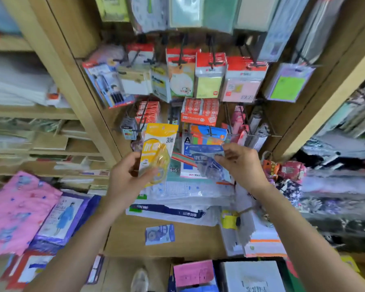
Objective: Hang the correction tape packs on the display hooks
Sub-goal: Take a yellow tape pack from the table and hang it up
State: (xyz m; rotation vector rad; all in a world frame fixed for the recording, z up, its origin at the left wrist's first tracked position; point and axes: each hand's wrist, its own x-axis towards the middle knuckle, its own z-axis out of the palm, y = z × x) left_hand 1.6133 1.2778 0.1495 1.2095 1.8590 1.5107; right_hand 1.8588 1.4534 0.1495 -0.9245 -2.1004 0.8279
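Observation:
My left hand (125, 178) grips a yellow correction tape pack (158, 148) marked 30m, held upright in front of the display. My right hand (240, 163) pinches a blue correction tape pack (207, 159) by its upper right side, just to the right of the yellow one. Another blue pack (160, 234) lies flat on the wooden counter below. Black display hooks (142, 121) stick out of the board just above the yellow pack, most of them carrying hung stationery.
Sticky note packs (209, 76) and a 2B lead box (199, 111) hang above. Plastic bags and papers (177, 201) pile on the counter under my hands. Pink fabric (19, 211) lies left, cartons (249, 277) stand below.

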